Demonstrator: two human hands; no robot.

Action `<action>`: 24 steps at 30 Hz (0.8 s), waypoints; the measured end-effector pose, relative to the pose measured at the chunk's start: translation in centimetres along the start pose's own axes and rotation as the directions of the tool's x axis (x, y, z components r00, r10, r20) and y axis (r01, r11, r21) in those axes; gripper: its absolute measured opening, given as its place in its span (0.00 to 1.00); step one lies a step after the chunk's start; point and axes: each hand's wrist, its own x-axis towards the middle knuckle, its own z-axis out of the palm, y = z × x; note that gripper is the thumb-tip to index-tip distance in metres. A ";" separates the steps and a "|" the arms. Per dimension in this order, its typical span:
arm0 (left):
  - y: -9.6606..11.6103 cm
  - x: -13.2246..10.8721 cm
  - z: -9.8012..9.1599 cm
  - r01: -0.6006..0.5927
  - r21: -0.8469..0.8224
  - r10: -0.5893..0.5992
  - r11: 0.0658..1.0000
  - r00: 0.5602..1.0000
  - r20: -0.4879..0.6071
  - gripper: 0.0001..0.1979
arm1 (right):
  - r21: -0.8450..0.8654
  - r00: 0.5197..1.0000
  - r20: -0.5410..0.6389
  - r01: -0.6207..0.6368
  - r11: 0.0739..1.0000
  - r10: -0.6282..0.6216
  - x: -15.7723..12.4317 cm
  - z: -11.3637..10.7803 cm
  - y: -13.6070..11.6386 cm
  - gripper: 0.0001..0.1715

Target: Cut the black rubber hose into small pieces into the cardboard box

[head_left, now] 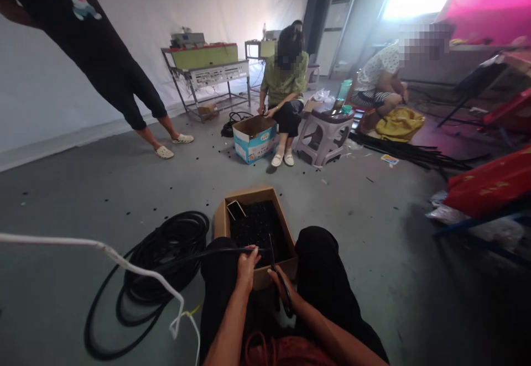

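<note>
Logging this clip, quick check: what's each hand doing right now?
Left hand: closed, holding black cable.
Right hand: closed, holding scissors.

the black pieces point(259, 230) in the cardboard box point(244, 195) are too small to tell apart.

The black cable point(207, 251) had a smooth, faintly glossy plastic sheath; the carton point(221, 219) was matt, slightly rough brown corrugated cardboard.
</note>
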 end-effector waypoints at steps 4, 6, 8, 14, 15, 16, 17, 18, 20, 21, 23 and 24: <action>0.2 -0.3 0.1 -0.006 0.010 0.006 1.000 1.000 0.013 0.14 | -0.014 1.000 -0.013 0.006 1.000 -0.006 0.0 0.0 -0.7 0.35; 0.2 -0.3 0.2 -0.003 0.017 0.002 1.000 1.000 0.015 0.15 | -0.073 1.000 -0.007 0.020 0.997 -0.021 -0.1 -0.1 -1.2 0.35; 0.0 -0.2 0.2 0.000 0.020 0.000 1.000 1.000 0.008 0.14 | -0.093 1.000 -0.010 -0.001 0.996 0.000 -0.1 -0.2 -1.4 0.33; -0.9 0.4 0.1 0.016 0.011 -0.016 1.000 1.000 0.016 0.12 | -0.183 0.996 -0.003 -0.088 0.979 0.089 0.2 -0.9 -0.1 0.20; -1.0 0.5 0.1 0.016 0.008 -0.017 1.000 1.000 0.016 0.13 | -0.198 0.995 0.005 -0.095 0.976 0.098 0.3 -1.0 0.0 0.19; -1.1 0.6 0.1 0.015 0.004 -0.015 1.000 1.000 0.018 0.13 | -0.213 0.994 0.010 -0.102 0.972 0.107 0.3 -1.1 0.1 0.18; -1.2 0.6 0.1 0.013 0.000 -0.013 1.000 1.000 0.021 0.13 | -0.226 0.994 0.012 -0.107 0.968 0.112 0.4 -1.2 0.2 0.17; -1.2 0.7 0.1 0.010 -0.004 -0.010 1.000 1.000 0.024 0.14 | -0.238 0.993 0.014 -0.107 0.965 0.114 0.5 -1.2 0.2 0.17; -1.4 0.8 0.1 0.004 -0.012 -0.004 1.000 1.000 0.029 0.14 | -0.257 0.994 0.018 -0.103 0.961 0.112 0.6 -1.3 0.2 0.17; -1.5 0.9 0.1 0.001 -0.016 -0.001 1.000 1.000 0.031 0.14 | -0.265 0.994 0.020 -0.098 0.959 0.108 0.6 -1.3 0.2 0.16; -1.6 1.0 0.0 -0.004 -0.023 0.005 1.000 0.999 0.032 0.14 | -0.281 0.995 0.021 -0.088 0.956 0.098 0.7 -1.4 0.2 0.16; -1.7 1.1 0.1 -0.006 -0.026 0.007 1.000 0.999 0.032 0.14 | -0.289 0.995 0.020 -0.083 0.954 0.093 0.8 -1.4 0.3 0.15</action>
